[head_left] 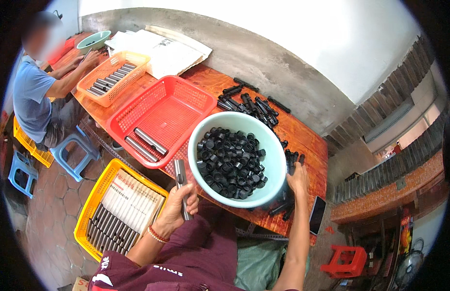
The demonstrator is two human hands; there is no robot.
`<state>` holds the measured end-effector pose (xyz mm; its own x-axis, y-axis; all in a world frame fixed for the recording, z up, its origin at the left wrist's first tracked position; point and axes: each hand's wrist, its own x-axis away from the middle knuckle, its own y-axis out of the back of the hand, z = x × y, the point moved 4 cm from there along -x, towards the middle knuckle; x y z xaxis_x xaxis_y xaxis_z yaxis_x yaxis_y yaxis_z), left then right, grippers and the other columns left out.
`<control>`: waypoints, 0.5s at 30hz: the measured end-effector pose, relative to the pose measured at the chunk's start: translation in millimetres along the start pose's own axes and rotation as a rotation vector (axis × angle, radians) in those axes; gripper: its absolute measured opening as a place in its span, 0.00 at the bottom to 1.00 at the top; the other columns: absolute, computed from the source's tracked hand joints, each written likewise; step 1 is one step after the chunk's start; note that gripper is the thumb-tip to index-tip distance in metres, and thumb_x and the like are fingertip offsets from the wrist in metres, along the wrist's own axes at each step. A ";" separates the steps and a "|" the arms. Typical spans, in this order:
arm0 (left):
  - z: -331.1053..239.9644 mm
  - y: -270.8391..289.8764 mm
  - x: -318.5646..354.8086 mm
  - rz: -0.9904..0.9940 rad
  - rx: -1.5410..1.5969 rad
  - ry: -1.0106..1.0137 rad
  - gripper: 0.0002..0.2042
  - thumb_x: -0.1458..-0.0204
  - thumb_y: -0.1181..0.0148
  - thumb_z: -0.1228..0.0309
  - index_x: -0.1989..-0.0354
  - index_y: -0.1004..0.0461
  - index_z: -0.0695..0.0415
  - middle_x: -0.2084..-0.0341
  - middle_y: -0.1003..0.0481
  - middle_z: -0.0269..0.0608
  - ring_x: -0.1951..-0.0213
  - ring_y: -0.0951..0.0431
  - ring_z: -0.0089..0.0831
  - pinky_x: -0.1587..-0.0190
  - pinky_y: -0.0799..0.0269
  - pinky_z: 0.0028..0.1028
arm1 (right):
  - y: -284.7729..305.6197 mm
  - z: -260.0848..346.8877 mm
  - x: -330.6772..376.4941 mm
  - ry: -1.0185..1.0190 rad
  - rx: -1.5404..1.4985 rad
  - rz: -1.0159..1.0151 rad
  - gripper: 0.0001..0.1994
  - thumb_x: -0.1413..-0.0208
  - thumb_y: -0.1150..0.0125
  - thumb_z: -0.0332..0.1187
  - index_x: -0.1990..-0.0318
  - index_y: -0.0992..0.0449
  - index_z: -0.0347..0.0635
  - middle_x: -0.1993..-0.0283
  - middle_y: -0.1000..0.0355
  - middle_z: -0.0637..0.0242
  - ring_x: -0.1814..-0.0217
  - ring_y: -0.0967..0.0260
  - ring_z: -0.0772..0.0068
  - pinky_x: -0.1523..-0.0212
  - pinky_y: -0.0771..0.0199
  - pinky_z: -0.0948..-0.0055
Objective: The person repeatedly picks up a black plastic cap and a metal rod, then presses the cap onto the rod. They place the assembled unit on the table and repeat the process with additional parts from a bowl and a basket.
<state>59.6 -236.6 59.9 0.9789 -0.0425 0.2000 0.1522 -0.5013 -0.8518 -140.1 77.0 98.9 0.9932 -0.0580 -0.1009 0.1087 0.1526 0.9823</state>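
Note:
My left hand [179,203] is wrapped round a grey metal tube [179,169] with a slot near its upper end, held upright in front of the table's edge. On the right, my right hand [298,179] reaches past the bowl, its fingertips closed on a black plastic rod-like piece [301,159] among others like it; the fingers partly hide it. Between my hands stands a pale green bowl [280,160] full of short black ring-shaped caps [230,165]. A red basket [179,99] left of the bowl holds a few metal tubes [150,140].
More black rod-like pieces [254,106] lie piled behind the bowl. A phone [317,216] rests at the table's right edge. Below left is a yellow crate [84,213] of tubes and paper. Farther left, a person [33,97] works by an orange basket [108,99]. Blue stools [74,150] stand there.

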 end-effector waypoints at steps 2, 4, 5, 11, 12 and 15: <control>2.1 -2.1 0.6 0.009 -0.004 0.012 0.11 0.45 0.49 0.64 0.77 0.39 0.52 0.88 0.40 0.30 0.88 0.41 0.19 0.84 0.41 0.20 | 0.4 1.7 3.9 0.023 0.007 -0.014 0.25 0.59 0.35 0.36 0.51 0.34 0.40 0.54 0.36 0.51 0.49 0.37 0.47 0.54 0.34 0.52; 3.4 -5.1 1.5 0.014 -0.014 0.016 0.11 0.45 0.49 0.64 0.77 0.39 0.53 0.88 0.40 0.30 0.87 0.40 0.19 0.83 0.40 0.20 | 0.0 0.9 5.6 0.023 -0.004 -0.016 0.24 0.59 0.35 0.34 0.53 0.33 0.39 0.53 0.37 0.51 0.50 0.37 0.47 0.55 0.34 0.52; 3.9 -6.2 1.7 0.018 -0.023 0.014 0.11 0.45 0.49 0.64 0.77 0.39 0.53 0.88 0.40 0.30 0.87 0.40 0.19 0.83 0.40 0.20 | -1.9 2.2 5.7 0.018 0.014 -0.038 0.22 0.59 0.36 0.33 0.54 0.32 0.38 0.54 0.37 0.52 0.50 0.38 0.48 0.55 0.34 0.52; 6.5 -4.9 7.0 0.015 -0.050 0.008 0.11 0.46 0.49 0.64 0.77 0.40 0.53 0.88 0.40 0.30 0.87 0.40 0.19 0.83 0.40 0.20 | -18.2 -5.7 -2.2 0.098 0.054 -0.149 0.20 0.57 0.40 0.43 0.62 0.27 0.35 0.59 0.34 0.51 0.53 0.38 0.49 0.55 0.35 0.54; 6.0 -6.4 8.5 0.006 -0.052 0.007 0.11 0.46 0.49 0.64 0.77 0.39 0.53 0.88 0.40 0.30 0.87 0.40 0.19 0.83 0.40 0.20 | -20.4 -9.2 -3.6 0.088 0.046 -0.153 0.21 0.56 0.42 0.46 0.63 0.27 0.34 0.60 0.33 0.50 0.55 0.38 0.49 0.55 0.36 0.55; 9.4 -5.1 9.9 -0.001 -0.064 0.006 0.10 0.46 0.49 0.64 0.75 0.38 0.53 0.87 0.40 0.30 0.87 0.40 0.19 0.83 0.40 0.20 | -19.0 1.0 -3.5 0.015 0.023 -0.146 0.19 0.60 0.37 0.42 0.67 0.26 0.33 0.60 0.32 0.50 0.52 0.38 0.48 0.56 0.35 0.51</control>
<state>69.8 -226.3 61.7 0.9779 -0.0470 0.2035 0.1437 -0.5558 -0.8188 -145.7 73.3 80.8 0.9673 -0.0633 -0.2455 0.2516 0.1212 0.9602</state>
